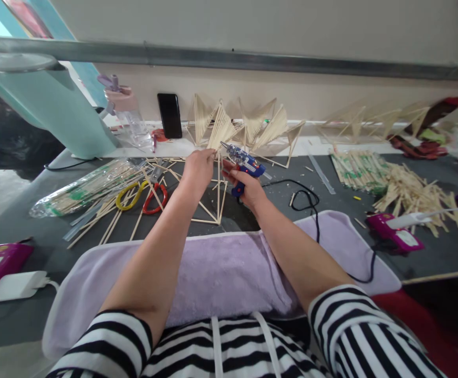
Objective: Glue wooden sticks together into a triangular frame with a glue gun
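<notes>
My right hand (247, 184) is wrapped round a blue glue gun (248, 161), whose nozzle points up and left. My left hand (199, 167) is closed at the top of a thin wooden stick frame (218, 210), its fingertips pinching the sticks near the nozzle. Several triangular stick pieces with fanned sticks (223, 126) stand just behind both hands. A black cord (308, 197) lies on the table to the right of the glue gun.
Scissors with yellow and red handles (155, 198), loose sticks and bagged sticks (91, 186) lie left. A phone (169, 115) leans on the wall beside a bottle (128, 118). A stick pile (414, 194) and magenta power strip (395, 232) are right; a purple cloth (229, 273) lies in front.
</notes>
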`<state>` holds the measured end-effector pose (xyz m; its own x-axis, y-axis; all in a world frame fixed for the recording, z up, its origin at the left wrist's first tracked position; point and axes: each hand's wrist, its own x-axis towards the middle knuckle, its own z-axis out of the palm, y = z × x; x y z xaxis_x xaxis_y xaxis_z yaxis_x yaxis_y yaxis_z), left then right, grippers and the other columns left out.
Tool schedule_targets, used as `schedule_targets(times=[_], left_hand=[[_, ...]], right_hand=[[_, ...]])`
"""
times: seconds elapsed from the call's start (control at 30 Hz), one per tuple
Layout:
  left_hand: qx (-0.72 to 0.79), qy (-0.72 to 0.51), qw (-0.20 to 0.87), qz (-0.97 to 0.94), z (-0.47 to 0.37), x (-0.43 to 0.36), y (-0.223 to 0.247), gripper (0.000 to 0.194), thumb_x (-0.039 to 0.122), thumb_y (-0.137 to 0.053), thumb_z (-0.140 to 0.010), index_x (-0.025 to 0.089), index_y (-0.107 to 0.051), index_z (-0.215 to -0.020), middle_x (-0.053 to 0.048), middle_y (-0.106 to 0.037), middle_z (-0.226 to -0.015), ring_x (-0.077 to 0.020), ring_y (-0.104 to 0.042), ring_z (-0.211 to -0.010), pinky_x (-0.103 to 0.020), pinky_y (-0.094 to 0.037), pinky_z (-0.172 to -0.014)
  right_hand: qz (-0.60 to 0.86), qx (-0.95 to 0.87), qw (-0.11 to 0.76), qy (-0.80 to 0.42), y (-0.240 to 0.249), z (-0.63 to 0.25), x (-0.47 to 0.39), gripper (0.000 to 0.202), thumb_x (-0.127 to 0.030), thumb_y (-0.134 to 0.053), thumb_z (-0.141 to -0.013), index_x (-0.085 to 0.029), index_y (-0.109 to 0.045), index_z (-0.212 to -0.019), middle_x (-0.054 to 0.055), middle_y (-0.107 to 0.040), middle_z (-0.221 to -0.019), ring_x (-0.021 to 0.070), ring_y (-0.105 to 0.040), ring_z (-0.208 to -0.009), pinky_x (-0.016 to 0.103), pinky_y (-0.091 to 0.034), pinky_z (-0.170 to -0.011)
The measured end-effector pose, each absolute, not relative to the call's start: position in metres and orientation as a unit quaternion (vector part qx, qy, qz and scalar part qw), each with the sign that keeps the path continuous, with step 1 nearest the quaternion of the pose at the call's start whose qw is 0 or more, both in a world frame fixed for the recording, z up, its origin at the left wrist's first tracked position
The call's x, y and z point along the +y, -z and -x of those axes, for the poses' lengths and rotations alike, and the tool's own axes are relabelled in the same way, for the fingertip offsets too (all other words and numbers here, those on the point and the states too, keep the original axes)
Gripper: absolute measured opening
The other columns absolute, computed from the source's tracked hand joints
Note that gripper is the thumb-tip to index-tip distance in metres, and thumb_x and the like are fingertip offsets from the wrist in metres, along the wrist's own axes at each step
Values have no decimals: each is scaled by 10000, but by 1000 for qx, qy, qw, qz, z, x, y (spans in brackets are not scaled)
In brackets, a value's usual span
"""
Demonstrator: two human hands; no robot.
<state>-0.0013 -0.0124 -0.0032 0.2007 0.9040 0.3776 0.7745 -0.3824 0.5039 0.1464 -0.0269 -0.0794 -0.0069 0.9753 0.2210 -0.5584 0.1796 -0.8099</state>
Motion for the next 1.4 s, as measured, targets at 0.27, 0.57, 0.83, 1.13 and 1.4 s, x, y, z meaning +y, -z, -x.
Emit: schedule_targets(times=[0.27, 0.57, 0.83, 1.13, 1.4], left_hand=[[540, -305, 95, -779, 2, -11, 4, 370, 193, -411, -920, 146, -730, -1102, -104, -734, -1094, -237, -649, -1041, -313, -463, -927], [550, -289, 102, -777, 0, -16, 0, 385, 157, -404, -932, 110, -656, -1218, -147, -685, -1209, -259, -620, -1138, -341, -445, -994], [553, -347, 126, -747, -4, -19, 3, 259, 134, -467, -890, 169, -553, -1132, -102, -669, -939, -251, -651, -957, -354, -480, -879], [546, -353, 105, -753, -2, -17, 7, 166, 183, -479, -893, 190, -589, -1016, -75, -662, -848, -239, -648, -849, -330, -477, -795], [541, -359, 105, -753, 1, -14, 7, 199, 209, -519, -879, 189, -652, -1025, -81, -704, -929, -220, -650, -889, -319, -491, -832]], right_hand=[[248, -390, 666, -586, 81, -146, -26, 225, -215, -759, -635, -232, -729, -857, 1, -760, -992, 217, -696, -1023, 355, -582, -894], [271, -378, 665, -584, 76, -144, -28, 285, -235, -773, -582, -221, -712, -860, 15, -758, -991, 227, -694, -1039, 345, -578, -908], [255, -385, 668, -584, 78, -144, -26, 269, -199, -748, -609, -229, -725, -876, 2, -760, -969, 206, -703, -998, 333, -577, -907], [245, -388, 666, -588, 79, -145, -26, 279, -202, -751, -621, -228, -727, -897, -3, -763, -972, 202, -703, -989, 346, -576, -911], [261, -382, 665, -586, 77, -144, -28, 211, -220, -760, -611, -216, -710, -815, 7, -758, -970, 196, -699, -1007, 331, -559, -946]])
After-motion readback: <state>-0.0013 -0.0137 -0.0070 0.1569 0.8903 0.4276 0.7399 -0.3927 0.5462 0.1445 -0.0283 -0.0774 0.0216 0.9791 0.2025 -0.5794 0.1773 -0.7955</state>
